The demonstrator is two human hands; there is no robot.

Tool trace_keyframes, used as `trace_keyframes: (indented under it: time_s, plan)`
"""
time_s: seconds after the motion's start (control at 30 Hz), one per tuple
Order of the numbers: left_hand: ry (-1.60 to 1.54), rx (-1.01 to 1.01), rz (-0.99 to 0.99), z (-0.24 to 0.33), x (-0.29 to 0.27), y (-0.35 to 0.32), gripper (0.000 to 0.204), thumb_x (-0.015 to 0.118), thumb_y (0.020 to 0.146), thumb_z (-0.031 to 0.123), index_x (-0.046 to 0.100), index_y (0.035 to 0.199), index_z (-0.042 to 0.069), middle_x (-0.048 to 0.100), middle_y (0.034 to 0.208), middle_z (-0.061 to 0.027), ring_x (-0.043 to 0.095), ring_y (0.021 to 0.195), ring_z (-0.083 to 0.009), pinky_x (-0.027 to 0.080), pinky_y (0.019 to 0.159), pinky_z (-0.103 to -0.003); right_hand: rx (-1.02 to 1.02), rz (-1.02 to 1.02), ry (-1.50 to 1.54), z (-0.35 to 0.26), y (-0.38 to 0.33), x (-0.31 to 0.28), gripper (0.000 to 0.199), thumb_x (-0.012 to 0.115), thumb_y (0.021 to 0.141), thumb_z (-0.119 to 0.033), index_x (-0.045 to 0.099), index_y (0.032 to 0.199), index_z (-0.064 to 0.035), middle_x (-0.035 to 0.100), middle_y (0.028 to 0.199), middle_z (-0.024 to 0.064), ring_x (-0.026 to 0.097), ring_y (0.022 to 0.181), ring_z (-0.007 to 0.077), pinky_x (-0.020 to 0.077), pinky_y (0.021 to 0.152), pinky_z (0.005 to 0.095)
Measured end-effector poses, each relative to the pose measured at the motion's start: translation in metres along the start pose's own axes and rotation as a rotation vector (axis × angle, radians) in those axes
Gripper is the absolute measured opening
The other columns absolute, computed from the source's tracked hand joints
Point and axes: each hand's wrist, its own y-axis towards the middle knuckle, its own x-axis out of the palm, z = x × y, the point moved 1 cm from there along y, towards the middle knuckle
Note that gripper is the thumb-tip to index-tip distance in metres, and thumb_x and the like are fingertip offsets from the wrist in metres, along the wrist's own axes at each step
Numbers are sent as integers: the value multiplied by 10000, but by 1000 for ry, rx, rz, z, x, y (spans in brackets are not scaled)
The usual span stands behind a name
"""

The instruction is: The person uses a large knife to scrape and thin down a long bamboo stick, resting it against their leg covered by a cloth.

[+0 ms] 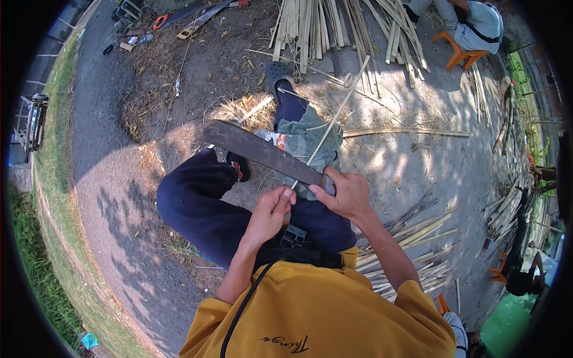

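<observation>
Machete [256, 149] crosses mid-frame, blade (dark, broad) pointing upper left, its handle gripped by the right hand [346, 194]. Left hand [271, 209] pinches the near end of a thin bamboo strip [334, 116] running up right.

Machete [262, 150] across the lap, blade running out to the left, handle in the right hand [349, 194]. Left hand [271, 212] just beside it, on a thin bamboo strip [334, 116] (lying over the knee cloth [310, 140]). Split bamboo pile [340, 27] ahead on the ground, more strips [418, 244] to the right.
</observation>
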Motion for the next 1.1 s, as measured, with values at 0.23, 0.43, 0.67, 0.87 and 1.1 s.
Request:
trace_keyframes:
  time_s: [0.23,0.43,0.67,0.87,1.1]
  plan:
    - [-70,-130,-14,-9,-9,-23,364,475,1170,230,574,886,26,473,708,23,436,657,-75,388,610,-277,1,33,-9,-4,-2,0,484,740,904,-572,698,976,-96,634,575,138,679,562,365,502,543,463]
    - [-16,-80,12,3,-4,-15,344,486,1166,219,577,890,34,464,706,27,414,647,-63,358,589,-266,13,-3,-6,-7,2,0,492,741,904,-567,690,984,-84,652,601,156,689,583,378,505,560,476]
    - [-18,-70,7,-7,-9,-38,320,496,1155,192,576,893,25,452,671,13,413,629,-78,374,590,-280,26,37,31,-5,-1,6,571,697,920,-646,705,994,-79,669,597,153,712,589,380,529,543,481]
    - [118,90,74,-2,0,-20,334,482,1171,217,568,884,69,424,708,77,348,630,-28,282,555,-235,-35,-6,-82,-9,1,3,535,705,925,-609,702,998,-79,670,615,146,699,590,377,512,551,483]
    - [37,-98,34,-8,-17,-56,312,512,1144,172,586,878,26,442,656,1,399,620,-76,353,578,-280,9,65,-26,-7,-1,4,501,741,907,-570,695,1000,-80,662,613,140,685,577,364,501,549,475]
